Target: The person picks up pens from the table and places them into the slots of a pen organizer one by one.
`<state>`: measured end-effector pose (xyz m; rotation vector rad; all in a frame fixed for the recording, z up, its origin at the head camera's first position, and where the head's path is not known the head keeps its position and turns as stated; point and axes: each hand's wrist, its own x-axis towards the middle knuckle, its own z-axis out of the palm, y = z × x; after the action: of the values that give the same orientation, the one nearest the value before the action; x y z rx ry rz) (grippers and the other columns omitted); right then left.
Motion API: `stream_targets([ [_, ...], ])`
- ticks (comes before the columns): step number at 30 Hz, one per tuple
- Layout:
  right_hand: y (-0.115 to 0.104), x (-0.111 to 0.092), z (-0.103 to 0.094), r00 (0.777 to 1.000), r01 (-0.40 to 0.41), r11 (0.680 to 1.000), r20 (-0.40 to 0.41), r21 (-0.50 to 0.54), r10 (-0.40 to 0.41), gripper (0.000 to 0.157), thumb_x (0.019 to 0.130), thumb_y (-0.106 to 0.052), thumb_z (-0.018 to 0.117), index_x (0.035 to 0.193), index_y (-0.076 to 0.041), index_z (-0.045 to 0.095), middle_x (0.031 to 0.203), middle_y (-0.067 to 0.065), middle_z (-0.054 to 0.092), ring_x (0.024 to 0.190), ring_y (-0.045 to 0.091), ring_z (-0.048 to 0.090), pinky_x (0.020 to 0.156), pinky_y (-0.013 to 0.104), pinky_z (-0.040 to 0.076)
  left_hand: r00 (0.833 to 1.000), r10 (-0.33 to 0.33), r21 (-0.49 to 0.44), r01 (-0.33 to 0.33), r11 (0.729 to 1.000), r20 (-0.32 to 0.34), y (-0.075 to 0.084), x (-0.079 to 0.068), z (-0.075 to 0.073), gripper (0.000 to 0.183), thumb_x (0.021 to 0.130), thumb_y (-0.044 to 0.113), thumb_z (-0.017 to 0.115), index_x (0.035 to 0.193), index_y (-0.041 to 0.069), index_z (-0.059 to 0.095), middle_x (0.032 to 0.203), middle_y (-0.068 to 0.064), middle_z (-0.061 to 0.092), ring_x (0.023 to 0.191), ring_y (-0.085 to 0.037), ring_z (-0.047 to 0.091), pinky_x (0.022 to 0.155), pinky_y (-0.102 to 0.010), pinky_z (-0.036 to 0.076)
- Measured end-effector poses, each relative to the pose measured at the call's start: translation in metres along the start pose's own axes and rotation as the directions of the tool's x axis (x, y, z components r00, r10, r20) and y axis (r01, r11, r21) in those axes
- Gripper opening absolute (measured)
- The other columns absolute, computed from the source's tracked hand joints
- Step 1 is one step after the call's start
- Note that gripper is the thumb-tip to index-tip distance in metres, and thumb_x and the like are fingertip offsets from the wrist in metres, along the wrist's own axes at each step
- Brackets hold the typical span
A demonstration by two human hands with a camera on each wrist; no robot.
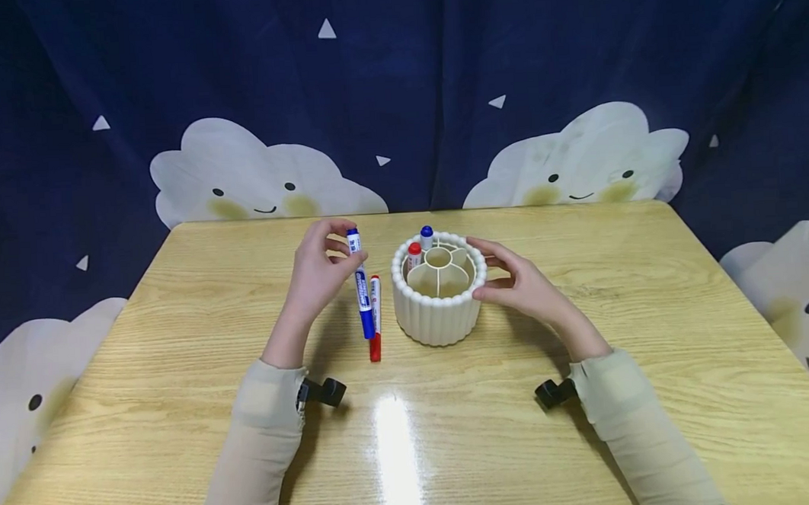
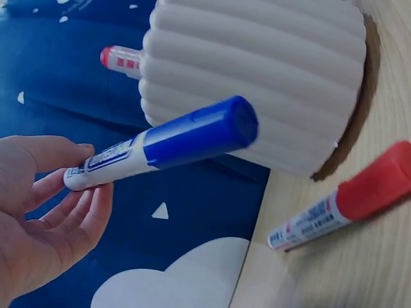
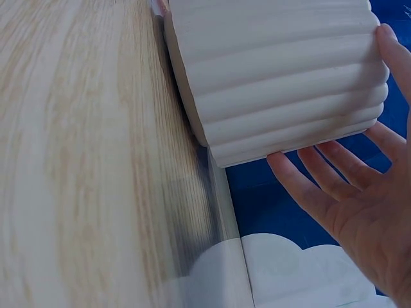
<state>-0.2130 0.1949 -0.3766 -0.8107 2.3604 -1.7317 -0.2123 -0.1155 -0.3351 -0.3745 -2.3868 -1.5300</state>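
My left hand [image 1: 317, 266] pinches a blue-capped marker [image 1: 363, 289] near its rear end, with the cap pointing down; in the left wrist view the thumb and fingertips meet on its white barrel. A red-capped marker [image 1: 376, 319] lies on the table just below it. To the right stands a cream, ribbed pen holder [image 1: 432, 323] with a beaded rim and several compartments. Inside it, a blue marker [image 1: 427, 236] and a red marker [image 1: 414, 253] stand upright on the left side. My right hand [image 1: 523, 280] holds the pen holder's right side, thumb at the rim and fingers behind.
The wooden table [image 1: 180, 432] ends at a dark blue curtain [image 1: 409, 69] printed with clouds and triangles. A small black wrist camera [image 1: 331, 392] sits at the left cuff, another wrist camera [image 1: 553, 394] at the right cuff.
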Motion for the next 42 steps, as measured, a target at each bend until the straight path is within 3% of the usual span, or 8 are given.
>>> stream_targets([
  [8, -0.003, -0.001, 0.001, 1.0, 0.003, 1.0, 0.006, -0.006, -0.003, 0.072, 0.078, -0.007, 0.07, 0.14, -0.018, 0.035, 0.134, 0.009, 0.042, 0.116, 0.026, 0.045, 0.086, 0.028, 0.049, 0.994, 0.062, -0.122, -0.074, 0.99, -0.095, 0.018, 0.0, 0.001, 0.04, 0.077, 0.009, 0.071, 0.113, 0.006, 0.055, 0.107, -0.008, 0.05, 0.085, -0.017, 0.056, 0.067, -0.017, 0.05],
  [15, -0.002, 0.0, -0.001, 1.0, 0.007, 1.0, 0.002, -0.014, -0.007, 0.073, 0.078, -0.007, 0.07, 0.14, -0.018, 0.035, 0.131, 0.011, 0.044, 0.116, 0.031, 0.045, 0.087, 0.029, 0.049, 0.979, 0.131, -0.17, -0.158, 0.973, -0.158, 0.064, -0.009, -0.001, 0.037, 0.078, -0.004, 0.065, 0.112, -0.006, 0.052, 0.107, -0.016, 0.048, 0.084, -0.021, 0.056, 0.068, -0.018, 0.05],
  [17, -0.002, 0.001, -0.001, 1.0, 0.008, 1.0, 0.004, -0.015, -0.008, 0.073, 0.078, -0.007, 0.07, 0.14, -0.018, 0.035, 0.131, 0.01, 0.044, 0.116, 0.031, 0.045, 0.086, 0.029, 0.05, 0.971, 0.153, -0.186, -0.188, 0.964, -0.185, 0.067, -0.008, -0.001, 0.037, 0.077, -0.004, 0.065, 0.111, -0.006, 0.051, 0.106, -0.016, 0.048, 0.082, -0.018, 0.056, 0.067, -0.017, 0.05],
  [22, -0.003, 0.0, -0.001, 1.0, 0.006, 1.0, 0.008, -0.003, -0.006, 0.072, 0.078, -0.007, 0.07, 0.14, -0.017, 0.035, 0.132, 0.01, 0.043, 0.116, 0.029, 0.045, 0.086, 0.028, 0.05, 0.948, 0.194, -0.21, -0.25, 0.945, -0.254, 0.066, -0.003, 0.003, 0.037, 0.076, -0.003, 0.067, 0.11, -0.004, 0.052, 0.104, -0.011, 0.049, 0.079, -0.011, 0.056, 0.068, -0.018, 0.051],
  [26, -0.003, -0.001, -0.001, 1.0, 0.006, 1.0, 0.006, -0.002, -0.006, 0.073, 0.078, -0.007, 0.07, 0.14, -0.017, 0.034, 0.132, 0.011, 0.043, 0.115, 0.026, 0.046, 0.086, 0.028, 0.05, 0.92, 0.255, -0.204, -0.323, 0.924, -0.298, 0.06, 0.002, 0.009, 0.039, 0.075, -0.002, 0.069, 0.111, -0.003, 0.053, 0.104, -0.008, 0.049, 0.08, -0.013, 0.057, 0.068, -0.021, 0.052],
  [30, -0.002, -0.001, -0.001, 1.0, 0.006, 1.0, 0.002, 0.003, -0.006, 0.073, 0.077, -0.007, 0.071, 0.14, -0.017, 0.035, 0.131, 0.011, 0.044, 0.115, 0.023, 0.047, 0.086, 0.029, 0.05, 0.891, 0.331, -0.161, -0.393, 0.906, -0.312, 0.062, 0.002, 0.015, 0.038, 0.075, 0.0, 0.07, 0.109, -0.002, 0.053, 0.103, -0.01, 0.047, 0.081, -0.014, 0.058, 0.069, -0.024, 0.053],
  [33, 0.0, -0.002, -0.001, 1.0, 0.008, 1.0, 0.001, 0.003, -0.008, 0.073, 0.077, -0.007, 0.071, 0.14, -0.017, 0.035, 0.131, 0.012, 0.044, 0.114, 0.023, 0.047, 0.086, 0.029, 0.05, 0.878, 0.372, -0.132, -0.425, 0.896, -0.301, 0.063, 0.002, 0.019, 0.037, 0.075, 0.002, 0.07, 0.108, -0.002, 0.052, 0.102, -0.011, 0.046, 0.08, -0.014, 0.057, 0.068, -0.025, 0.054],
  [42, -0.002, 0.0, -0.001, 1.0, 0.005, 1.0, 0.007, 0.003, -0.005, 0.073, 0.078, -0.008, 0.071, 0.14, -0.017, 0.035, 0.135, 0.009, 0.042, 0.116, 0.028, 0.045, 0.086, 0.028, 0.05, 0.882, 0.399, -0.155, -0.443, 0.883, -0.25, 0.057, -0.001, 0.03, 0.036, 0.075, 0.001, 0.071, 0.105, -0.003, 0.053, 0.098, -0.013, 0.046, 0.079, -0.015, 0.057, 0.067, -0.025, 0.054],
])
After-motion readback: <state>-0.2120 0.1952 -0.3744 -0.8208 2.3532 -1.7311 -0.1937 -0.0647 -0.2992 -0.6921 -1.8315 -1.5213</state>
